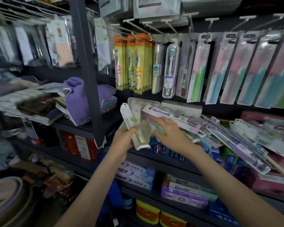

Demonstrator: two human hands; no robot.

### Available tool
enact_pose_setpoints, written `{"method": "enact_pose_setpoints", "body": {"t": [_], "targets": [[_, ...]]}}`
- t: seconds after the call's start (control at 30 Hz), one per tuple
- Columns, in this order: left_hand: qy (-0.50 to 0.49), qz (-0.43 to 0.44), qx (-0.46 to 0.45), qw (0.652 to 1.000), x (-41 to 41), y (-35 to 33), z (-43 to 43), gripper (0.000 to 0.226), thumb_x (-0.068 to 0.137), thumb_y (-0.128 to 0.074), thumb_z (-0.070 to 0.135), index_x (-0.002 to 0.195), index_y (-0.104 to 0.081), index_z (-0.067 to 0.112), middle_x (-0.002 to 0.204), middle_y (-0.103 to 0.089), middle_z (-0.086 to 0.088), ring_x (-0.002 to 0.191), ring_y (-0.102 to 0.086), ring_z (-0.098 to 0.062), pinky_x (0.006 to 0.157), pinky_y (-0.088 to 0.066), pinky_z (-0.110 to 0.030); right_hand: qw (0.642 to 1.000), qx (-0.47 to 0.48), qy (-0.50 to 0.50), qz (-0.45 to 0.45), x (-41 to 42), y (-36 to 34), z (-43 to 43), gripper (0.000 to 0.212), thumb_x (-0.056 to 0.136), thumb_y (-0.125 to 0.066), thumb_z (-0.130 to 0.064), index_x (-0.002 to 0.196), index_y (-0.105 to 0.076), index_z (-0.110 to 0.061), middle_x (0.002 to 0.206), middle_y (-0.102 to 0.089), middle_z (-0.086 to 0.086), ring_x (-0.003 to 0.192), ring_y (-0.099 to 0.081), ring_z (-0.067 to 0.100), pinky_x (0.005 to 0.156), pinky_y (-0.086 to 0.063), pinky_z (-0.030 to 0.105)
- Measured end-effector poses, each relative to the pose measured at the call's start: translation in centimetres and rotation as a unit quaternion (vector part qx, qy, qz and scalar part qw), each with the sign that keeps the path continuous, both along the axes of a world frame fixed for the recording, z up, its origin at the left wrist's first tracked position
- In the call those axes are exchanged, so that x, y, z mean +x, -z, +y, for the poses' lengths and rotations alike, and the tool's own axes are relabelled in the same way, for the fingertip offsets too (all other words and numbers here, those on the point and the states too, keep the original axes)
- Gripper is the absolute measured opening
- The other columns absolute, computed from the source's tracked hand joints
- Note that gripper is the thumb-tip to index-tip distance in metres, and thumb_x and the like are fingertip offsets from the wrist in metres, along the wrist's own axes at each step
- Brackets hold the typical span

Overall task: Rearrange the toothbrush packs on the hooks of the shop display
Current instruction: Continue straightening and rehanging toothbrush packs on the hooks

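My left hand (123, 138) grips a white toothbrush case (132, 125) with a green round label, tilted, its hang tab pointing up. My right hand (168, 131) reaches over a loose pile of toothbrush packs (220, 131) on the shelf, fingers closed on a pack with a green brush (156, 128). A lilac pack (174, 117) lies just above that hand. Above, packs hang on white hooks (167, 25): orange and yellow children's packs (134, 63), clear cases (170, 69), and long pastel packs (246, 69).
A dark metal upright (87, 63) divides the shelving. Purple folded towels (75, 99) and packaged goods lie to its left. Toothpaste boxes (136, 175) and "Doctor" boxes (185, 189) fill the lower shelves. A pink basin (5, 195) sits at bottom left.
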State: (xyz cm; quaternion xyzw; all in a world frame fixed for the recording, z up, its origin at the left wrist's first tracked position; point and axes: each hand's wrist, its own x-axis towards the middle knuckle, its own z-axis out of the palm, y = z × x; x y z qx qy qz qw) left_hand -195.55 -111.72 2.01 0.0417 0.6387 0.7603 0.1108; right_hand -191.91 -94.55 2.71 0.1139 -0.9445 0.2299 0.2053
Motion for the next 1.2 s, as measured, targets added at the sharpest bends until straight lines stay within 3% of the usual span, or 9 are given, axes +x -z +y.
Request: {"method": "enact_pose_setpoints", "body": {"t": [0.23,0.43,0.53,0.63,0.73,0.83,0.93,1.07,1.2], "targets": [[0.018,0.084,-0.195,0.977,-6.0,-0.1,-5.0,0.017,0.087,-0.065,0.027,0.101,-0.070,0.018,0.096,-0.072,-0.004,0.090,-0.068,-0.022,0.090,-0.052,-0.046,0.994,0.098,0.021,-0.044,-2.8,1.4,-4.2,0.047,0.099,-0.041,-0.035,0.144,-0.030,-0.031,0.147,-0.030,-0.006,0.135,-0.021,0.016,0.107,-0.012,0.033],[0.033,0.107,-0.256,0.960,-10.1,-0.1,-4.3,0.056,0.090,-0.062,0.028,0.140,-0.042,0.011,0.136,-0.048,-0.005,0.117,-0.054,-0.024,0.091,-0.046,-0.031,0.965,0.237,0.068,-0.085,-5.0,2.3,-5.6,0.059,0.096,-0.043,-0.040,0.149,-0.017,-0.031,0.155,-0.014,-0.005,0.141,-0.008,0.018,0.112,-0.001,0.041],[0.011,0.135,-0.319,0.938,-11.1,0.2,-3.3,0.044,0.089,-0.061,0.029,0.128,-0.050,0.014,0.123,-0.057,-0.008,0.095,-0.056,-0.020,0.074,-0.046,-0.029,0.963,0.249,0.092,-0.048,-5.7,3.0,-5.5,0.056,0.094,-0.047,-0.034,0.145,-0.025,-0.025,0.151,-0.026,-0.002,0.139,-0.016,0.018,0.111,-0.004,0.039],[0.014,0.151,-0.354,0.923,-11.8,0.6,-2.5,0.039,0.093,-0.055,0.028,0.128,-0.051,0.012,0.120,-0.058,-0.007,0.097,-0.055,-0.020,0.073,-0.041,-0.027,0.964,0.243,0.104,-0.010,-5.8,3.5,-4.8,0.051,0.091,-0.052,-0.028,0.140,-0.036,-0.019,0.138,-0.043,0.002,0.131,-0.032,0.022,0.108,-0.013,0.040],[0.027,0.160,-0.425,0.890,-12.5,0.9,-1.7,0.039,0.097,-0.044,0.032,0.129,-0.052,0.012,0.126,-0.055,-0.013,0.114,-0.050,-0.029,0.082,-0.042,-0.030,0.963,0.246,0.110,0.004,-5.8,4.4,-4.0,0.049,0.085,-0.063,-0.022,0.131,-0.050,-0.014,0.122,-0.058,0.007,0.117,-0.051,0.029,0.103,-0.029,0.047],[0.025,0.160,-0.531,0.831,-12.3,0.9,-1.1,0.046,0.098,-0.033,0.043,0.136,-0.047,0.022,0.138,-0.041,-0.014,0.127,-0.032,-0.034,0.100,-0.032,-0.040,0.959,0.255,0.122,-0.001,-5.5,4.2,-4.1,0.050,0.090,-0.056,-0.022,0.137,-0.043,-0.015,0.136,-0.048,0.008,0.127,-0.042,0.027,0.106,-0.022,0.046],[0.039,0.161,-0.515,0.841,-11.8,1.3,-0.9,0.046,0.096,-0.031,0.044,0.134,-0.046,0.022,0.137,-0.040,-0.016,0.125,-0.034,-0.037,0.101,-0.033,-0.043,0.960,0.250,0.124,-0.011,-5.1,3.9,-4.1,0.055,0.096,-0.044,-0.024,0.147,-0.023,-0.019,0.150,-0.027,0.004,0.138,-0.021,0.021,0.111,-0.008,0.041],[0.019,0.185,-0.425,0.886,-10.2,1.1,-1.1,0.042,0.098,-0.036,0.038,0.127,-0.050,0.011,0.125,-0.047,-0.021,0.109,-0.050,-0.036,0.094,-0.044,-0.042,0.963,0.241,0.120,-0.007,-4.4,3.3,-4.3,0.058,0.093,-0.044,-0.022,0.147,-0.023,-0.020,0.149,-0.028,0.002,0.138,-0.021,0.020,0.111,-0.009,0.041],[-0.050,0.304,-0.405,0.861,-7.6,-1.3,-0.7,0.039,0.097,-0.045,0.026,0.132,-0.049,0.009,0.129,-0.047,-0.018,0.112,-0.050,-0.033,0.089,-0.042,-0.035,0.968,0.212,0.128,0.040,-4.0,1.3,-3.6,0.056,0.092,-0.042,-0.020,0.145,-0.026,-0.021,0.147,-0.031,0.000,0.134,-0.026,0.021,0.107,-0.014,0.038]]}}
